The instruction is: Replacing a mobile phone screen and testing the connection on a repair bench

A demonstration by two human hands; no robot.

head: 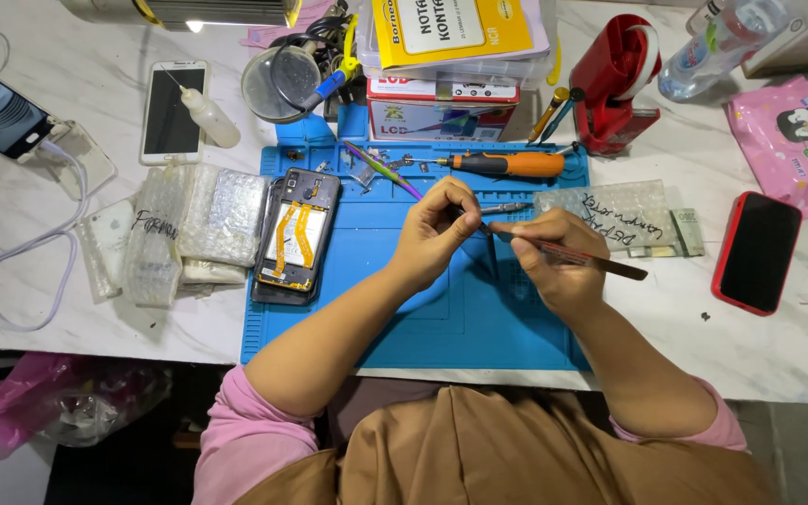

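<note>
Right hand [558,257] grip clamps tweezers [600,259] over blue mat [441,323] on marble table [797,346].

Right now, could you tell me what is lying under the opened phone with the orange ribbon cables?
The opened phone lies on the blue work mat, its left edge overhanging toward the bubble-wrap packets. Anything directly beneath it is hidden.
</note>
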